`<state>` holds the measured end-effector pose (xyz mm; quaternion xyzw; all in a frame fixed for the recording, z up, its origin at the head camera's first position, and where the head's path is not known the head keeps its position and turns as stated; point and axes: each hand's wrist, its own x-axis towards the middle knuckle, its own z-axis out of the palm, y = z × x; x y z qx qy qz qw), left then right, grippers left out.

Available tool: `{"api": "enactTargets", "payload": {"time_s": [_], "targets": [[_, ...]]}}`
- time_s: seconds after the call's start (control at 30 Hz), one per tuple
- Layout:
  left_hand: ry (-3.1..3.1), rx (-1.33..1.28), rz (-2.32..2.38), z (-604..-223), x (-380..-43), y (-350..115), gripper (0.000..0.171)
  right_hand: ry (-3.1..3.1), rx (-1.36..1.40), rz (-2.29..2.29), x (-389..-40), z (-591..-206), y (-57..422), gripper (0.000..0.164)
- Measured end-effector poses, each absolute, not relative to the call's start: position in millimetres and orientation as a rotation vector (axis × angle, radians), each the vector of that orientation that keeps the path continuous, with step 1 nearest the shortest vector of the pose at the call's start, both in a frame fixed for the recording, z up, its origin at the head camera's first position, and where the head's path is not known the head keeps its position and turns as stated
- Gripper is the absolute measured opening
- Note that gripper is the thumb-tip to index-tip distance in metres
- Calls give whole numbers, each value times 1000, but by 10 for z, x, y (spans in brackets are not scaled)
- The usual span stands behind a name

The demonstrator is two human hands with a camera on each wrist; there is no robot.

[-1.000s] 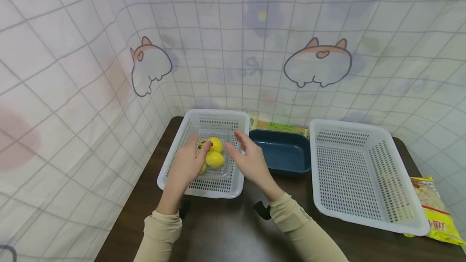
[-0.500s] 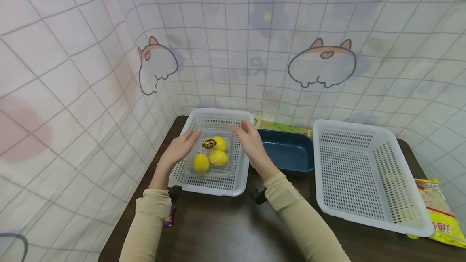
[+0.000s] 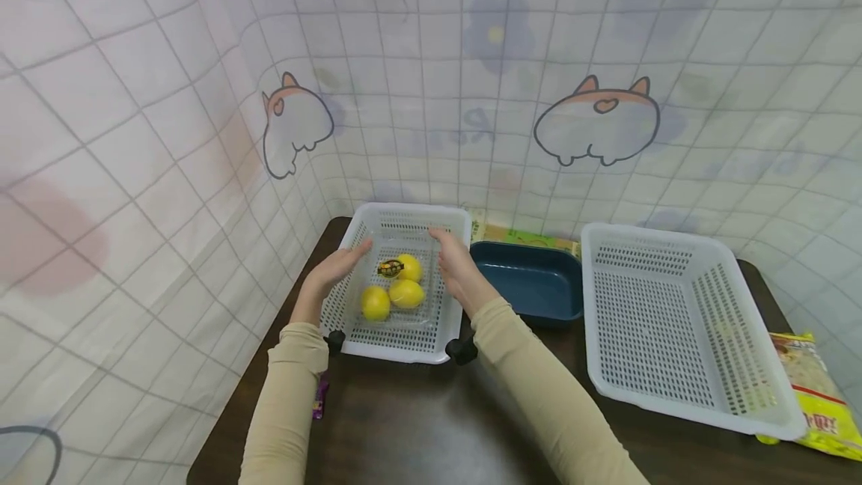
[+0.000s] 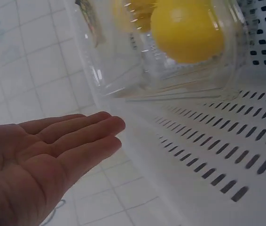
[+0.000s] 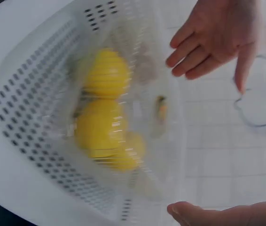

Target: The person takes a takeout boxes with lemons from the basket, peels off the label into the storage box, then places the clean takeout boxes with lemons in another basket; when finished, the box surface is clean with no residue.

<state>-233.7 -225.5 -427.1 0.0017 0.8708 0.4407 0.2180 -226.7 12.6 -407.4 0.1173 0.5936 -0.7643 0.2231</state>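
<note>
Inside the left white basket (image 3: 397,356) lies a clear plastic box (image 3: 390,269) with a dark label, three yellow lemons (image 3: 407,294) showing in it. My left hand (image 3: 337,268) hovers over the basket's left side, fingers straight. In the left wrist view its palm (image 4: 43,160) faces up beside the basket wall, apart from the box. My right hand (image 3: 456,264) is over the basket's right side, fingers extended. Part of this right hand (image 5: 227,214) enters the right wrist view at the bottom right. Neither hand holds anything; whether the right touches the rim is unclear.
A dark blue dish (image 3: 525,279) stands right of the basket, with a green-yellow packet (image 3: 532,236) behind it. Further right are a second white basket (image 3: 700,421) and a yellow snack bag (image 3: 818,406). A small purple packet (image 3: 319,399) lies by the left sleeve.
My left hand has drawn back to the left, uncovering the lemons and label. The right hand has shifted slightly up. The box stays in the basket, and the purple packet has come into view.
</note>
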Motion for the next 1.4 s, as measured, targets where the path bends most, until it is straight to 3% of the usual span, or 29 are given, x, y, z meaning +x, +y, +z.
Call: {"api": "enactTargets", "payload": {"time_s": [0.2, 0.5, 0.9, 1.4], "targets": [[2353, -48, 1228, -4371, -2372, -2295, 79, 1570, 479, -2105, -2348, -4274, 99, 71], [2315, -183, 1225, -4375, -2465, -2316, 79, 1648, 496, -2035, -2503, -4354, 58, 68], [2238, -263, 1180, -4406, -2526, -2333, 80, 1755, 499, -1974, -2581, -4518, -38, 51], [2288, -315, 1095, -4507, -2552, -2334, 49, 1759, 533, -1950, -2578, -4772, -118, 45]]}}
